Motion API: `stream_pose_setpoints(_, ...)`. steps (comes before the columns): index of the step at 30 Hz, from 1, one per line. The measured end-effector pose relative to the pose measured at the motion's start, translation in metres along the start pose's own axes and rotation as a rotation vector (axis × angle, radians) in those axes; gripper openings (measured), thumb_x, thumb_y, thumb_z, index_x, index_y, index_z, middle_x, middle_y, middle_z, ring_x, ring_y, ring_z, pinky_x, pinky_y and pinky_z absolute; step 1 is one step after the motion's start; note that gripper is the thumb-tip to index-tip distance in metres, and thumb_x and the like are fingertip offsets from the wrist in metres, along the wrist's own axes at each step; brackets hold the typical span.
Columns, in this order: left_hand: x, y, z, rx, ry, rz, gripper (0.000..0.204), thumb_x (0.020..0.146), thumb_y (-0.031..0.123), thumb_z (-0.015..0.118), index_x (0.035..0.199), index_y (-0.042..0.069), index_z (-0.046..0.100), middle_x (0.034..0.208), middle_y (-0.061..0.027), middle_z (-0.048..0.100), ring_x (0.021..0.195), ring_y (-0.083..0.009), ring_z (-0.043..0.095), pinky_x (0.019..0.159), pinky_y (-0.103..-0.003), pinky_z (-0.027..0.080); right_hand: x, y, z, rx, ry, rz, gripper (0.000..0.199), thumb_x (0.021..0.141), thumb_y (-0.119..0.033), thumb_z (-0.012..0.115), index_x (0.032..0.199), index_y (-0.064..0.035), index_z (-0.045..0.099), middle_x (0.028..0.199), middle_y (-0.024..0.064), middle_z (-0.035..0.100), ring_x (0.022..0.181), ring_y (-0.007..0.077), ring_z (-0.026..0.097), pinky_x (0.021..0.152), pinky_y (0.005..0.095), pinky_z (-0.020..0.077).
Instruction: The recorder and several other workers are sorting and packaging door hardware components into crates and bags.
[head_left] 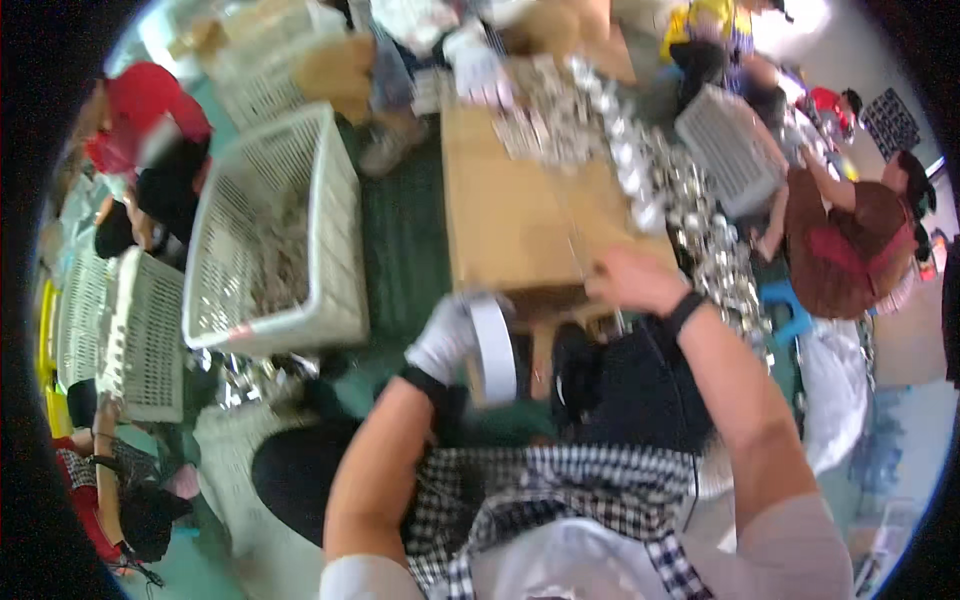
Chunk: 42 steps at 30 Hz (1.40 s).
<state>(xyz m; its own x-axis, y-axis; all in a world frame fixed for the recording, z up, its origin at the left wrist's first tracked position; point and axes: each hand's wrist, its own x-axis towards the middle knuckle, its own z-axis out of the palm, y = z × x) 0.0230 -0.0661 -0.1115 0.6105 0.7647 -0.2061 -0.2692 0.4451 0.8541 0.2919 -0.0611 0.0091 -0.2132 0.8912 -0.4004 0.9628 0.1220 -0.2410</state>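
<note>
My left hand, in a pale glove, is closed on a white tape roll, its broad curved outer face showing. It is just off the near left corner of a brown cardboard box. At the near right of the box my bare right hand has its fingers bent together over the edge. Anything between those fingertips is too small and blurred to make out. Small flat pieces lie strewn over the far part of the box top, beside a row of shiny silvery parts.
A white plastic crate with small brownish pieces inside stands at the left. Shiny metal parts are heaped along the box's right side. A co-worker in brown sits at the right by a grey crate; one in red works at far left.
</note>
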Motion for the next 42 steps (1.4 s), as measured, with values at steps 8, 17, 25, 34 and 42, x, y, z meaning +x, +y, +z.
stream_pose_setpoints(8,0.006,-0.006,0.003,-0.089,0.131,0.173,0.017,0.084,0.009,0.054,0.090,-0.003,0.065,0.088,-0.0117,0.067,0.078,-0.0192,0.063,0.074,-0.030,0.052,-0.008,0.008,0.013,-0.061,0.210,-0.187,0.033,0.074,-0.023,0.069,0.093,-0.0001,0.055,0.093,0.0182,0.059,0.091,0.0358,0.057,0.079,0.0424,0.0454)
stream_pose_setpoints(17,0.002,-0.004,0.002,-0.034,0.142,0.100,0.022,0.078,-0.006,0.059,0.098,0.004,0.063,0.091,-0.0058,0.065,0.081,-0.0147,0.061,0.073,-0.028,0.051,-0.049,-0.052,0.019,-0.239,-0.042,-0.133,0.037,0.079,-0.028,0.065,0.105,-0.0050,0.052,0.099,0.0172,0.059,0.092,0.0366,0.058,0.076,0.0435,0.0475)
stream_pose_setpoints(25,0.005,-0.013,-0.026,-0.315,0.105,-0.143,0.035,0.072,-0.006,0.065,0.105,-0.001,0.055,0.106,-0.0130,0.062,0.094,-0.0230,0.061,0.082,-0.033,0.052,-0.175,0.031,-0.020,0.476,0.700,0.107,0.021,0.080,-0.008,0.065,0.099,-0.0012,0.060,0.094,0.0071,0.065,0.083,0.0147,0.062,0.074,0.0283,0.0489)
stream_pose_setpoints(34,-0.009,0.012,-0.009,0.345,0.108,-0.032,0.029,0.086,0.015,0.056,0.112,0.003,0.051,0.110,-0.0122,0.058,0.098,-0.0238,0.057,0.085,-0.036,0.048,-0.213,0.107,0.181,0.527,0.368,0.545,0.023,0.081,-0.022,0.058,0.096,-0.0034,0.058,0.087,0.0193,0.062,0.082,0.0371,0.060,0.070,0.0440,0.0477)
stream_pose_setpoints(42,-0.007,0.022,0.024,0.165,0.228,-0.141,0.022,0.085,0.020,0.054,0.101,0.005,0.057,0.103,-0.0122,0.061,0.098,-0.0272,0.057,0.088,-0.039,0.045,-0.188,0.068,0.293,0.652,-0.184,0.241,0.035,0.082,-0.021,0.058,0.111,-0.0029,0.056,0.093,0.0198,0.062,0.091,0.0357,0.060,0.077,0.0451,0.0479)
